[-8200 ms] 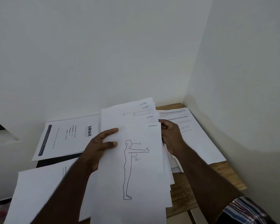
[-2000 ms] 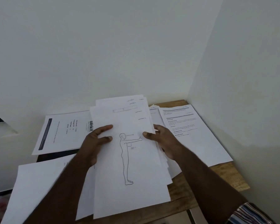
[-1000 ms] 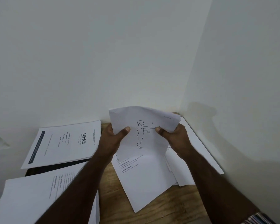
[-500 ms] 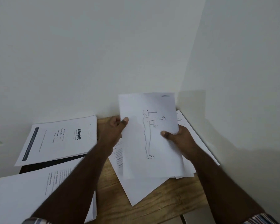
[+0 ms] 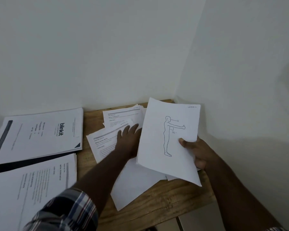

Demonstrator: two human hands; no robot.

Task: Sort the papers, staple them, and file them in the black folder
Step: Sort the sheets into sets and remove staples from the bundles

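Figure sheets point(image 5: 158, 144) were held portrait, long axis running away from the person and leaning slightly right at the top; printed figure's head pointed to the far wall, its arm to the right. Right hand point(image 5: 196, 151) gripped the stack at its right edge, thumb on the top face, fingers hidden underneath. So the stack sat left of and above that hand, raised off the wooden table point(image 5: 158, 202).

Versus 0.5 s earlier: left hand point(image 5: 129, 139) had let go of the stack's left edge and lay flat, fingers straight, on the loose text pages point(image 5: 105, 142) just left of the stack. Stack had shifted right.

Blinkit sheet point(image 5: 40, 132) lay well left of the left hand, over the black folder point(image 5: 32, 161).
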